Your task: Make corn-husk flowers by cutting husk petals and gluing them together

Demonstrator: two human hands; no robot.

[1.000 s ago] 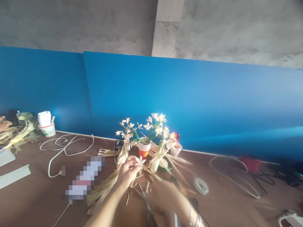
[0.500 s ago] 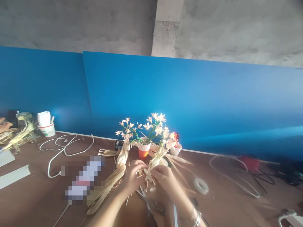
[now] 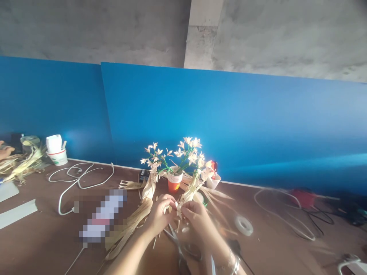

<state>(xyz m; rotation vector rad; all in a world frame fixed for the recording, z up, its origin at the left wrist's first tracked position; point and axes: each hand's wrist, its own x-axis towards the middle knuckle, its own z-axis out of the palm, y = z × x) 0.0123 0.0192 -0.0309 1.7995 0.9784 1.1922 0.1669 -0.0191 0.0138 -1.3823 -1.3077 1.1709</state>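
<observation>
Close together at the front of the table, my left hand [image 3: 163,214] and my right hand [image 3: 197,217] both pinch a small pale husk flower [image 3: 178,210]. Fingertips cover part of its petals. Just behind stands an orange-and-white paper cup [image 3: 174,181], holding green stems with several cream star-shaped flowers [image 3: 187,152]. Dried corn husks [image 3: 134,214] lie to the left of my left hand, and another husk bundle [image 3: 190,191] rises behind my fingers. Below the hands rests a pair of scissors [image 3: 179,248], with its blades partly spread.
A tape roll [image 3: 243,225] lies to the right. White cables [image 3: 77,179] coil at left, near a white cup [image 3: 57,156]. A blue partition [image 3: 215,114] closes off the back. Another person's hand [image 3: 6,151] shows at the far left edge, beside more husks.
My right hand has shifted slightly left and closer to my left hand, its fingers moving on the flower. The flower has turned a little and is more covered. Other things stay put.
</observation>
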